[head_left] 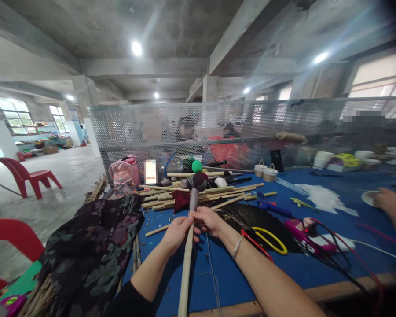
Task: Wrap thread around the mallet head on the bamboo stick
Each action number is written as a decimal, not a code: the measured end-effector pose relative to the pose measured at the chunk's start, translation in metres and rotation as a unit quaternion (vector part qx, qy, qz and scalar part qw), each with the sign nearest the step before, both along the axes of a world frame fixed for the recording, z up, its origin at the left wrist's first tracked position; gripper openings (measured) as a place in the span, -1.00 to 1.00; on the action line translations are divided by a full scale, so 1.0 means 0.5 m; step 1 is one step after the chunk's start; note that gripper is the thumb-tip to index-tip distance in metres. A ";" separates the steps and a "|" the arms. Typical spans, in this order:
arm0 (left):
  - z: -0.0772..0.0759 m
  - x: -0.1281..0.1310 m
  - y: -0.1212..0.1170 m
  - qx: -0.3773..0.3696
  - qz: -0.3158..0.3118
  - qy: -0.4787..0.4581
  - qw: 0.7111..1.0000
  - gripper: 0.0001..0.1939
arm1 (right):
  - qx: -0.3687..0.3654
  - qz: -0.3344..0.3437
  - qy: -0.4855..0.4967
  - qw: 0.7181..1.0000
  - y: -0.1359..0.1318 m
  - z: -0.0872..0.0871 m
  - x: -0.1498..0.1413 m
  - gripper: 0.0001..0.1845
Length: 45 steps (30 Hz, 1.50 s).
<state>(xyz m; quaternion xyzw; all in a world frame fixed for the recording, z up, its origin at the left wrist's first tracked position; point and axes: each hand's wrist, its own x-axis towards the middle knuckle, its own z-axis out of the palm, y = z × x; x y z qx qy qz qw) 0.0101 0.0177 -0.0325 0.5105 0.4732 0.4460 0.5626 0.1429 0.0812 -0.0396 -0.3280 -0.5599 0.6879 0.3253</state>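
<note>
Inside a concrete hall (86,39), above a blue table (231,281). Stretching both forearms (152,268) toward twelve o'clock. Holding a pale stick (185,273), rising from six o'clock, between narrowed fingers of left hand (175,233) and right hand (208,220), below its grey tip (193,200).

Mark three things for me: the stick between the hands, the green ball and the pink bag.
Held stick (185,268): head view, on its lower shaft.
Green ball (196,166): head view, on its middle.
Pink bag (122,177): head view, on its front.

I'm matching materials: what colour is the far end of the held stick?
The far end is greyish, in the head view.
</note>
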 end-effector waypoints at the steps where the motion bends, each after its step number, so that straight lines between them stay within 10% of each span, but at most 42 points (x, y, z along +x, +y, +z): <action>1: -0.002 -0.002 0.000 0.032 0.034 0.048 0.998 -0.57 | 0.005 -0.013 -0.016 1.000 0.000 -0.001 0.000 -0.62; 7: -0.013 -0.015 0.006 0.084 0.071 0.181 0.977 -0.63 | 0.029 -0.030 -0.067 0.997 -0.003 -0.005 -0.004 -0.64; 18: 0.017 -0.021 -0.010 -0.052 -0.112 -0.046 0.991 -0.59 | -0.014 0.040 0.024 0.999 -0.008 0.010 0.003 -0.60; 27: -0.017 -0.016 0.005 0.013 0.022 0.119 0.993 -0.54 | 0.031 -0.003 -0.023 0.999 -0.017 -0.014 -0.026 -0.63; 36: 0.028 -0.029 -0.015 -0.066 -0.115 -0.038 0.990 -0.63 | 0.023 0.081 0.033 0.996 -0.007 0.003 0.008 -0.63; 45: -0.012 -0.019 0.004 0.036 0.052 0.153 0.986 -0.60 | 0.042 0.017 -0.036 0.998 -0.006 -0.015 -0.005 -0.63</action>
